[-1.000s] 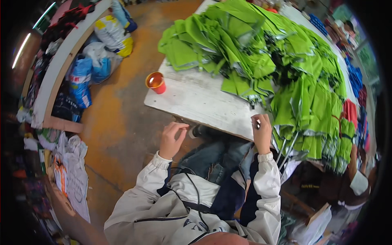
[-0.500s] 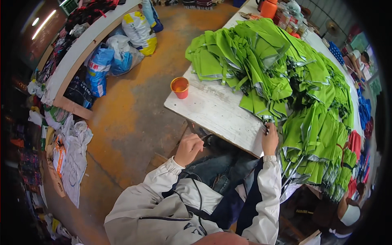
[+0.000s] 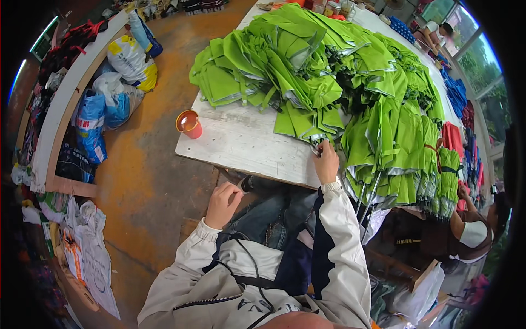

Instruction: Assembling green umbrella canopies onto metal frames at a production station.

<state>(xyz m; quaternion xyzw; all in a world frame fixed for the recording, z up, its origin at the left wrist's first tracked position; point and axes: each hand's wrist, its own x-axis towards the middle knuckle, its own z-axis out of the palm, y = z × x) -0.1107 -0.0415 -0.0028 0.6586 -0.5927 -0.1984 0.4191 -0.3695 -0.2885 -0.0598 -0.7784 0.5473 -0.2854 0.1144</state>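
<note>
My right hand [image 3: 327,162] is at the front edge of the white table, its fingers closed on the dark and silver shaft end of a green umbrella [image 3: 300,122]. That umbrella's cloth hangs loosely folded, with a silvery underside. My left hand [image 3: 223,205] hovers off the table edge above my lap, fingers curled together; whatever they may hold is hidden. Beyond my right hand lies a big heap of similar green umbrellas [image 3: 279,49]. More green umbrellas [image 3: 378,137] hang over the near right edge, with metal shafts pointing down toward my right sleeve.
An orange-red cup [image 3: 189,125] of liquid stands near the left corner of the white table [image 3: 241,148]. Filled sacks [image 3: 90,126] sit by a low frame at left. At right, a co-worker [image 3: 474,236] reaches toward bundled umbrellas; another person [image 3: 433,35] is farther back.
The whole view has swung to the right, so table, cup and umbrellas appear farther left. My right hand stays at the umbrella's end, and my left stays curled. More of the co-worker at right shows.
</note>
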